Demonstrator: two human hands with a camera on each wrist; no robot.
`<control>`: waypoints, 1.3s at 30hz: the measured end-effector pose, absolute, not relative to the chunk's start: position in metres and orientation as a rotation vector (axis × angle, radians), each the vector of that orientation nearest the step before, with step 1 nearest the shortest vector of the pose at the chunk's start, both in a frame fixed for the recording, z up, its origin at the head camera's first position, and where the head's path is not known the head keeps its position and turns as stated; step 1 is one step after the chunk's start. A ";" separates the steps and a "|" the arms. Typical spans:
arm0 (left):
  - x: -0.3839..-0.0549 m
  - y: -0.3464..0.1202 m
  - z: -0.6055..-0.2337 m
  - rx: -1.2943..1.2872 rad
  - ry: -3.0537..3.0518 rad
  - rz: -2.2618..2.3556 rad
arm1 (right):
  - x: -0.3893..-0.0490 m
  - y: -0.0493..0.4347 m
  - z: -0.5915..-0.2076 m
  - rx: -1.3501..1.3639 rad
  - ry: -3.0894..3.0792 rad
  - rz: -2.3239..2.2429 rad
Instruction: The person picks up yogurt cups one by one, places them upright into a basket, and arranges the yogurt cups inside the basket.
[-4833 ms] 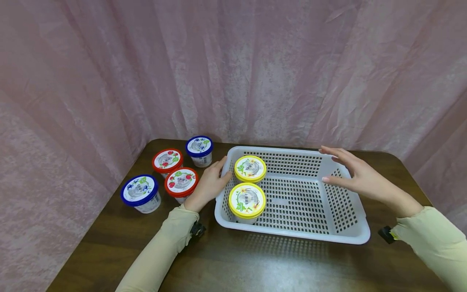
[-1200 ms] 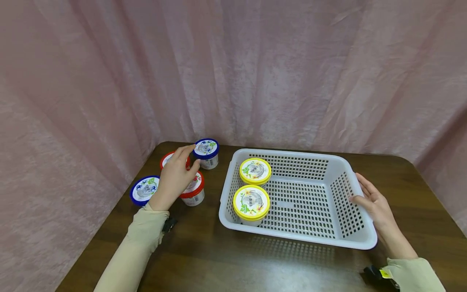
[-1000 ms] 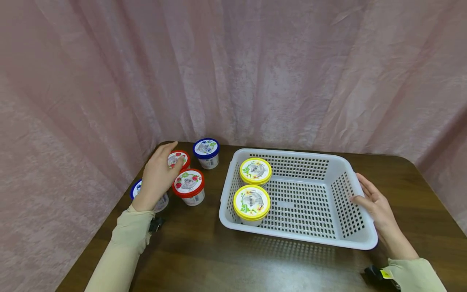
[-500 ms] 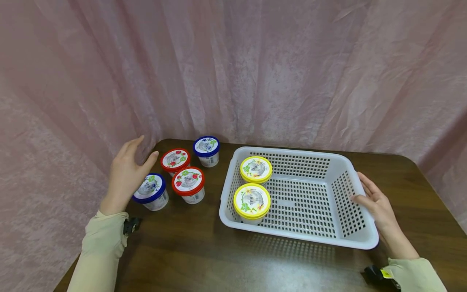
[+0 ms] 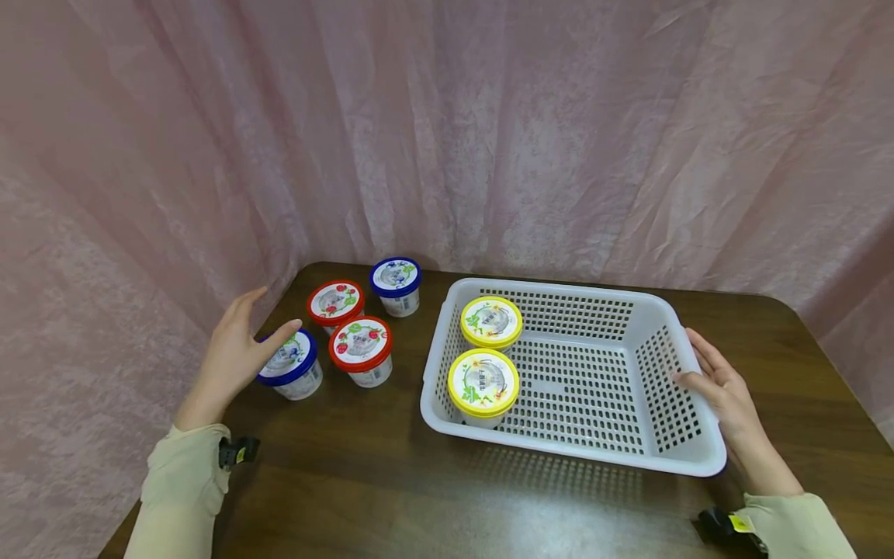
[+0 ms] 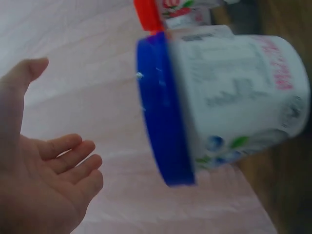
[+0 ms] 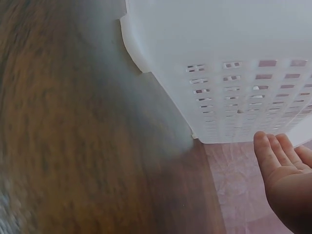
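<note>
pink curtain (image 5: 489,140) hangs in folds behind a dark wooden table (image 5: 335,497). your left hand (image 5: 226,359) is spread, thumb well apart from the fingers, about the near blue-lidded cup (image 5: 300,380); the left wrist view shows a gap between hand and lid, so nothing is held. this cup stands upright at the table's left, with the front red-lidded cup (image 5: 361,343) near its right side and the rear red-lidded cup (image 5: 337,301) and far blue-lidded cup (image 5: 396,278) beyond. your right hand (image 5: 725,392) pinches the right end wall of the white basket (image 5: 559,449), thumb inside, fingers outside; how firmly cannot be told. at the basket's left end stand the rear yellow-lidded cup (image 5: 491,321) and the front yellow-lidded cup (image 5: 483,382), both upright.

note the likely faults. should your left fingers close ahead of the thumb, they may push the near cup toward its red-lidded neighbour; a thumb lowered too wide may strike that neighbour instead. since the cup narrows below its lid, a grasp on the lid alone could loosen it. an uneven pull by your right hand may slide or tip the basket, unsettling both yellow-lidded cups.
</note>
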State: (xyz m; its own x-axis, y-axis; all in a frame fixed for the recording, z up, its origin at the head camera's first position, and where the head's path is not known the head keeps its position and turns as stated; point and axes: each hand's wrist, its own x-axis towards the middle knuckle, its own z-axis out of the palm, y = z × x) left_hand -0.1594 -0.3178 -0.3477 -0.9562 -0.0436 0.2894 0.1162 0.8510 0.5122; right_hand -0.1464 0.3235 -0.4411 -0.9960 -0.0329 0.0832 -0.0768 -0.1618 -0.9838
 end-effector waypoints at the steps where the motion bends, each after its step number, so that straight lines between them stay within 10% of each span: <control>1: -0.159 -0.320 -0.350 -0.051 -2.753 -0.796 | -0.146 0.323 -0.441 0.134 -2.020 2.365; 39: -0.145 -0.353 -0.412 0.075 -2.984 -1.061 | -0.146 0.324 -0.444 0.134 -2.016 2.369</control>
